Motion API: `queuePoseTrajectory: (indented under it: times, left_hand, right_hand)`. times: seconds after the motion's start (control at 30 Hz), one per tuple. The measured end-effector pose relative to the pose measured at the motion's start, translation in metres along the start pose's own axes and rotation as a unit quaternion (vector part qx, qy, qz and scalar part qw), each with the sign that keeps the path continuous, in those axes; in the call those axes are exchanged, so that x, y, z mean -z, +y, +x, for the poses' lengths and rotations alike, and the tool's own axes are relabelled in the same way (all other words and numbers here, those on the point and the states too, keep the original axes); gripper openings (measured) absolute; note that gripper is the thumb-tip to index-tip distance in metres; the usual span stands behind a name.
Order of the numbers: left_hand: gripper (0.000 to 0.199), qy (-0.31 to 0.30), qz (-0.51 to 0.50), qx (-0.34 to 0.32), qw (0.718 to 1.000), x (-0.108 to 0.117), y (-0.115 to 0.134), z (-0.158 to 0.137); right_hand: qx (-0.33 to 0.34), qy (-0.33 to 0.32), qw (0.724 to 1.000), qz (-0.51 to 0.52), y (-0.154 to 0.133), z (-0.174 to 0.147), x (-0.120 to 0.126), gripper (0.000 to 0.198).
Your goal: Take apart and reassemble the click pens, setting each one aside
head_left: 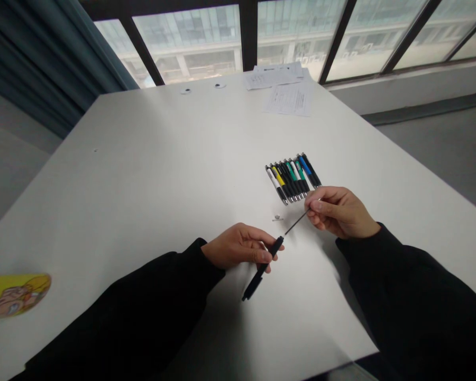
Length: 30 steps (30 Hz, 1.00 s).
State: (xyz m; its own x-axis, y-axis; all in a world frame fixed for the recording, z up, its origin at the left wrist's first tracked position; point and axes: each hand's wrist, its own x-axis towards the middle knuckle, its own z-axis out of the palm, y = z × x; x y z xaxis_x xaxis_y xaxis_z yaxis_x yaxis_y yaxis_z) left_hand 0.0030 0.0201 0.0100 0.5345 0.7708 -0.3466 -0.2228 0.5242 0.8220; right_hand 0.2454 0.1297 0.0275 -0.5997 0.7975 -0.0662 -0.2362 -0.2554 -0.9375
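Observation:
My left hand (246, 247) is closed around a black pen barrel (257, 280), which slants from lower left to upper right with its clip end low. Between the fingertips of my right hand (337, 211) is a thin dark pen refill (297, 221). The refill's lower end meets the open upper end of the barrel; how far it reaches inside is hidden. Just beyond, some small metallic pen parts (277, 217) lie on the table. A row of assembled pens (289, 180) with white, yellow, green, black and blue barrels lies past my right hand.
The white table (162, 159) spreads out in front of me. Printed papers (287, 98) lie at its far edge, near two small round pale items (220, 85). A yellow printed object (16, 296) is at the left. Windows and a blue curtain (43, 53) stand behind.

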Motion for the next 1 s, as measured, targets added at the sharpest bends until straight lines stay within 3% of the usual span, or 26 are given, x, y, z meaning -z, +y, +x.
queuePoseTrajectory:
  times: [0.1,0.23,0.33,0.4,0.6,1.0]
  left_hand:
    - [0.038,0.013,0.004,0.01,1.0,-0.002,0.001,0.002]
    - [0.034,0.013,0.003,-0.005,1.0,-0.007,0.003,0.007]
    - [0.028,-0.004,0.005,-0.017,1.0,-0.009,0.004,0.009]
    - [0.028,-0.003,0.008,-0.021,1.0,-0.009,0.004,0.009]
    - [0.03,0.006,0.0,-0.02,1.0,-0.011,0.004,0.009]
    - [0.034,0.023,-0.004,-0.041,0.999,-0.012,0.002,0.011]
  right_hand:
    - [-0.007,-0.045,0.999,-0.024,0.004,0.0,-0.004,0.017]
    - [-0.065,-0.138,0.986,-0.07,0.011,-0.003,-0.017,0.016]
    - [-0.09,-0.168,0.979,-0.068,0.013,-0.006,-0.025,0.031]
    - [-0.083,-0.169,0.981,-0.048,0.012,-0.007,-0.027,0.039]
    - [-0.045,-0.144,0.987,-0.062,0.012,-0.008,-0.021,0.017]
    - [-0.067,-0.097,0.99,-0.073,0.013,-0.01,-0.025,0.026]
